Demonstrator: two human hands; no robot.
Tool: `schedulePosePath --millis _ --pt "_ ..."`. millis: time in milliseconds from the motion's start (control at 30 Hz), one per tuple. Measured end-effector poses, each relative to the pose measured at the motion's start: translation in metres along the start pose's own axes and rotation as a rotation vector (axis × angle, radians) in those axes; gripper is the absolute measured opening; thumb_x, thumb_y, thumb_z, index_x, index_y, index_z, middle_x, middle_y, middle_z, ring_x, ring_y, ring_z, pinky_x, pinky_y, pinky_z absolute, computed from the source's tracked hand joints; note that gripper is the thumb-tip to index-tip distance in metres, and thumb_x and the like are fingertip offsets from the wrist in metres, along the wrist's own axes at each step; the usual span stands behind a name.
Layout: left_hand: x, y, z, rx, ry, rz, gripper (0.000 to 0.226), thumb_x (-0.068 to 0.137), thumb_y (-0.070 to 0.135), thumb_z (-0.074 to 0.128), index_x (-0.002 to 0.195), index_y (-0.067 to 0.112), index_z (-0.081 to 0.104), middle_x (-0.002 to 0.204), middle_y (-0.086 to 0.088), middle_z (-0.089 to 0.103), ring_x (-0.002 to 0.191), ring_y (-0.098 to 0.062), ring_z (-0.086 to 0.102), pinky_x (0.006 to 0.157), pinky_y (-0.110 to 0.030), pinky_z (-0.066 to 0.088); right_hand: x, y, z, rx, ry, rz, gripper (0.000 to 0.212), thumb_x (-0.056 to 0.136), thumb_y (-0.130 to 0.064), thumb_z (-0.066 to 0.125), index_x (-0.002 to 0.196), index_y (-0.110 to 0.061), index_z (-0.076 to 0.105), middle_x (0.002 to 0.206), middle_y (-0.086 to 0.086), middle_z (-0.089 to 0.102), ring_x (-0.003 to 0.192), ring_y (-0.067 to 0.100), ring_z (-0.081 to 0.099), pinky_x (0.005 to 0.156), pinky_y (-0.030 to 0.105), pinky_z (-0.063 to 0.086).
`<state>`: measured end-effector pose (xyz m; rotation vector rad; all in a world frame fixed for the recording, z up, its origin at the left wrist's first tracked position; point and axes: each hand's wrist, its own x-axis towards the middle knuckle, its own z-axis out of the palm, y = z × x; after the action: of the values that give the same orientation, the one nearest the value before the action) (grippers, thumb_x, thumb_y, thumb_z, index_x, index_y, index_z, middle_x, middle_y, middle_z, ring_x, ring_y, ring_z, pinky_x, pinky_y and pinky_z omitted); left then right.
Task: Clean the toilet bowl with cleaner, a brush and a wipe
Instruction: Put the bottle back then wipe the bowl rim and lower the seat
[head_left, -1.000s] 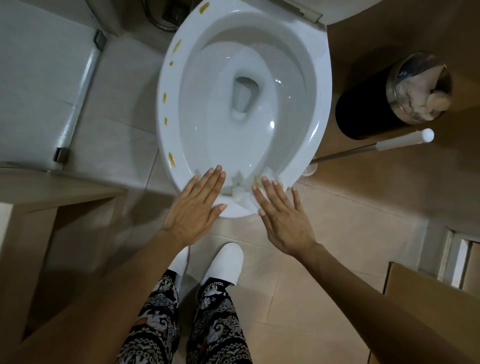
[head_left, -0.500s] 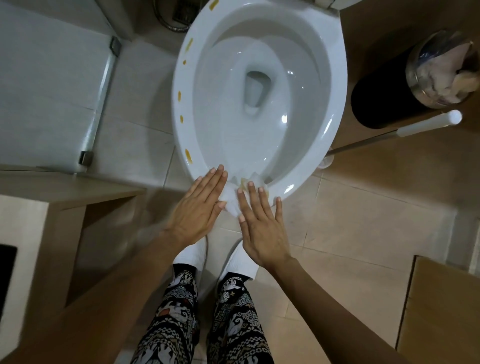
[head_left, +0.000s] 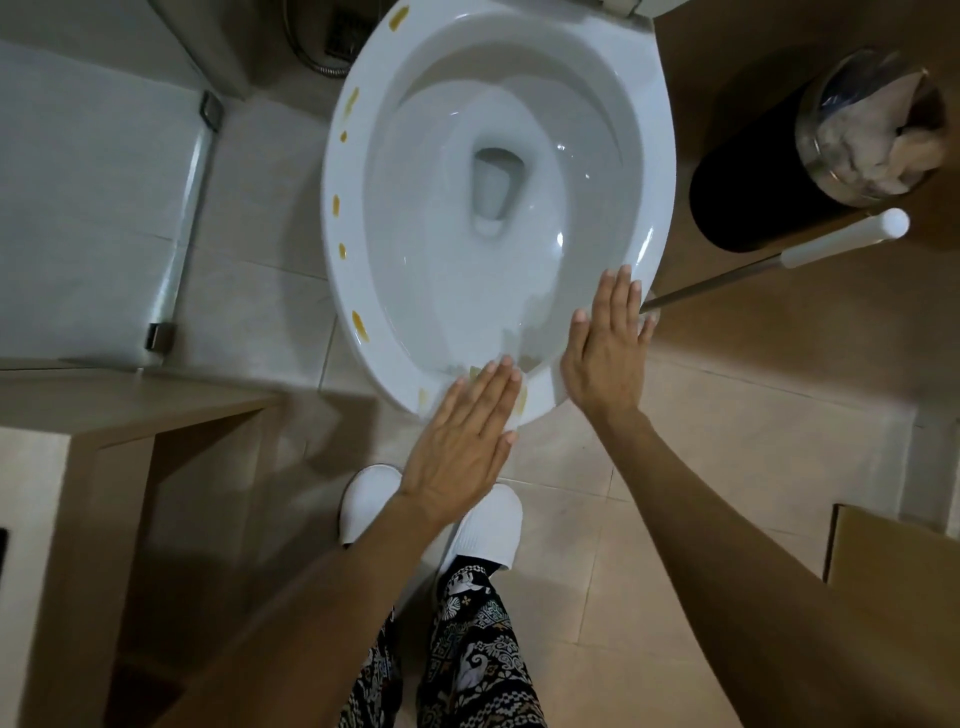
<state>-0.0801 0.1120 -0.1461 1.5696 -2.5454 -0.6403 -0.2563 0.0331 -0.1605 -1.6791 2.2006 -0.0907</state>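
My left hand (head_left: 462, 431) lies flat, fingers straight and together, over the front lip of the toilet bowl (head_left: 649, 171). A sliver of white beside its thumb may be a wipe — I cannot tell. My right hand (head_left: 608, 345) is likewise flat, fingers extended and slightly spread, over the bowl's front-right rim; it grips nothing. Yellow-brown spots (head_left: 359, 323) mark the rim along its left side and front. To the right, the brush handle (head_left: 769, 262) — metal shaft, white grip — leans out from behind the rim. Beyond it stands a black bin (head_left: 748, 192) holding crumpled tissue. No readable writing or brand appears anywhere.
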Motion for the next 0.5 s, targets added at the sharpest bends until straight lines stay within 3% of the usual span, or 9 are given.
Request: schedulePosePath --millis 200,500 --pt "0.005 0.014 0.019 0.032 -0.046 -0.088 0.054 0.102 0.028 0.0 0.149 0.007 0.017 0.156 -0.009 0.023 0.143 -0.019 0.017 0.114 -0.039 0.016 0.044 0.0 -0.004 -0.017 0.079 0.051 0.058 0.103 -0.034 0.02 0.153 -0.009 0.005 0.161 0.008 -0.001 0.149 0.022 -0.004 0.119 0.045 -0.004" --pt "-0.003 0.002 0.016 0.101 -0.065 -0.06 0.055 0.102 0.034 0.011 0.151 0.011 0.015 0.158 -0.005 0.016 0.145 -0.018 0.015 0.114 -0.039 0.016 0.051 -0.004 -0.002 -0.015 0.118 0.062 0.067 0.099 -0.046 0.02 0.154 -0.013 0.0 0.161 0.004 -0.005 0.148 0.02 -0.006 0.12 0.045 -0.002"
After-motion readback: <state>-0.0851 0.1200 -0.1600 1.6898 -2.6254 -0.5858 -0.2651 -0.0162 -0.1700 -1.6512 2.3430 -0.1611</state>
